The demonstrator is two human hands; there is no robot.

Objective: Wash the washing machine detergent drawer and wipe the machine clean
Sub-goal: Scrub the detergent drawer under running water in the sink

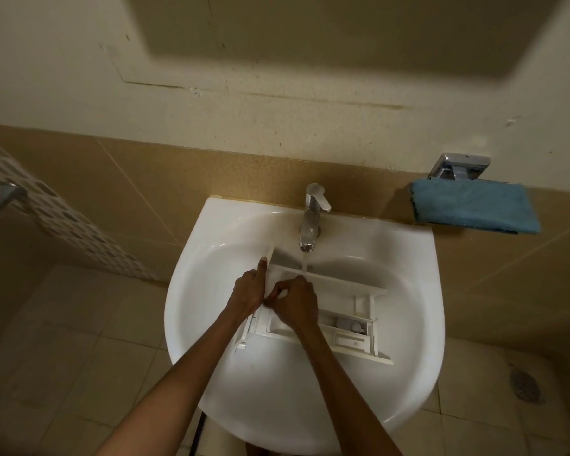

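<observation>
The white detergent drawer [352, 320] lies across the white sink [211, 324], its compartments facing up. Water runs from the chrome tap [311, 218] onto the drawer's far edge. My left hand [247, 291] holds the drawer's left front panel, the index finger stretched along it and the thumb behind. My right hand [297, 304] is over the drawer's left compartment with fingers curled down into it; what the fingertips touch is hidden.
A blue cloth [474, 205] hangs on a chrome wall holder [458, 166] to the right of the sink. Beige tiled wall behind, tiled floor below with a drain [525, 385] at right. A patterned tile partition [63, 225] stands at left.
</observation>
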